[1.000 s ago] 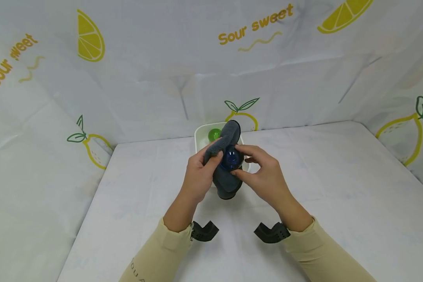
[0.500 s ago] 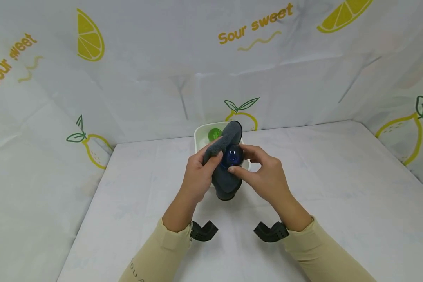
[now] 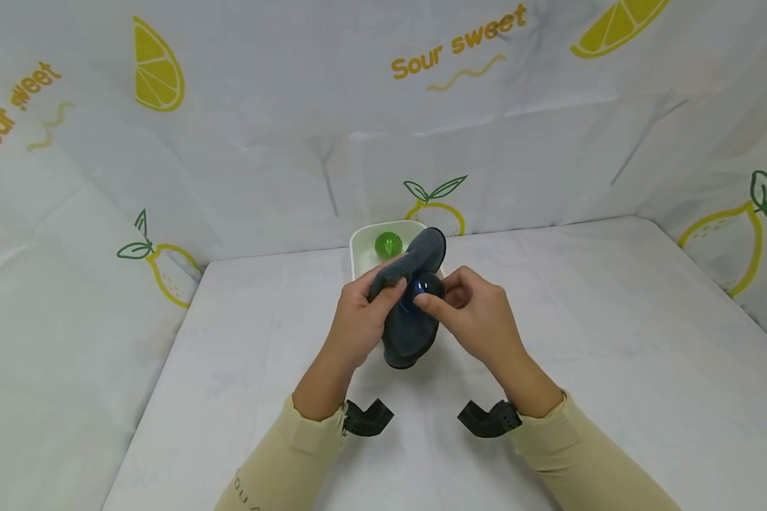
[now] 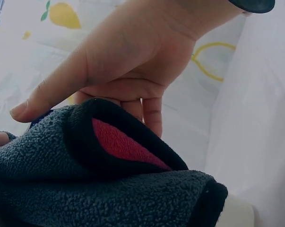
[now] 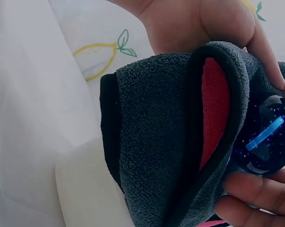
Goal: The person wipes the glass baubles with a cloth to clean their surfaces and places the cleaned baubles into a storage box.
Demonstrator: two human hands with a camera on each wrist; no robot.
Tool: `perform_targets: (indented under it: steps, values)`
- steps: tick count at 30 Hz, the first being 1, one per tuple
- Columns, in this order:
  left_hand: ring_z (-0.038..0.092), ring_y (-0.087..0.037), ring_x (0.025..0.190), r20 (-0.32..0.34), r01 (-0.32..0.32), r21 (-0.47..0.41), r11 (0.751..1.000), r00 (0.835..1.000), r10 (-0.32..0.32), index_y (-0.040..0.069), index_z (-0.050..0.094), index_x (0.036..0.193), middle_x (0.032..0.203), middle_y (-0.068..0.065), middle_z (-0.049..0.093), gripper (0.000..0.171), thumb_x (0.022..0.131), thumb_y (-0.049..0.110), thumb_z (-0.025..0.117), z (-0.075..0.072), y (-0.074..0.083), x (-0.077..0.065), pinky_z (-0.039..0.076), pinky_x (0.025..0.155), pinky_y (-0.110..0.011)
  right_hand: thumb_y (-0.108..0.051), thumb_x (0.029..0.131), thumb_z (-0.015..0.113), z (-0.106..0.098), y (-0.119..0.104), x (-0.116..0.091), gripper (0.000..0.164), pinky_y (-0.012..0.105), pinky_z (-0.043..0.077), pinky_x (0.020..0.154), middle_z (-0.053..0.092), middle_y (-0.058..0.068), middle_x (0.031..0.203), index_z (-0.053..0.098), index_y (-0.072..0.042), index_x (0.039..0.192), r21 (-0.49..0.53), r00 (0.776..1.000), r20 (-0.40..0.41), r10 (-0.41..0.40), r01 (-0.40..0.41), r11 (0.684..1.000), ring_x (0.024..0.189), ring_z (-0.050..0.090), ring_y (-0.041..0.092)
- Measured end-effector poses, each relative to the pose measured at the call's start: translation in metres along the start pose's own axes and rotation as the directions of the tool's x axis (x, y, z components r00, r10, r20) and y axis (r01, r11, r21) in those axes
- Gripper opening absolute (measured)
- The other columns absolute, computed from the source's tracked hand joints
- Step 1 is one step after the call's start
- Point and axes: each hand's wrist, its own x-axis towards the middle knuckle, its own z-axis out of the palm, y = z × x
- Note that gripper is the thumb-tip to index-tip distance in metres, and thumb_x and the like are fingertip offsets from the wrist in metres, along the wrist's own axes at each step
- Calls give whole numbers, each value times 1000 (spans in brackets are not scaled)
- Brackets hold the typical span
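Observation:
My left hand (image 3: 361, 316) grips a folded dark grey cloth (image 3: 411, 339) with black edging, its thumb pressing near the ball. Against the cloth sits a glossy dark blue ball (image 3: 428, 284), see-through with small bubbles in the right wrist view. The thumb and fingers of my right hand (image 3: 482, 316) pinch this ball from the right. A pinkish-red inner side of the cloth (image 5: 156, 113) shows in its fold. In the left wrist view the cloth (image 4: 109, 198) hides most of the ball. Both hands are over the near part of a white container.
The white container (image 3: 361, 258) stands at the back of the white-covered table (image 3: 281, 341), a green ball (image 3: 388, 245) inside it. Cloth and hands cover its near part. Behind rises a white curtain (image 3: 262, 170) with lemon prints.
The right thumb has moved over the front of the blue ball, and its fingers have curled further in. The cloth's upper end has tipped right and slightly down; the ball sits a little lower.

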Motion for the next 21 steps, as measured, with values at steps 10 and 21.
perform_targets:
  steps: [10,21]
  values:
    - [57,-22,126,-30,-4,29,1000,1000,5,6,59,135,137,-9,60,37,99,14,58,-2,1,0,47,105,-42,-46,86,73,-2,-1,1,36,30,46,52,69,-1,67,68,-11,84,-29,997,68,42,-40,999,61,59,15]
    - [60,-26,121,-93,-21,25,999,995,23,4,60,133,132,-14,63,35,100,13,57,-3,1,1,49,103,-46,-35,75,86,-3,-3,1,50,31,56,72,72,-1,92,69,-11,115,27,988,149,-50,47,999,83,65,15]
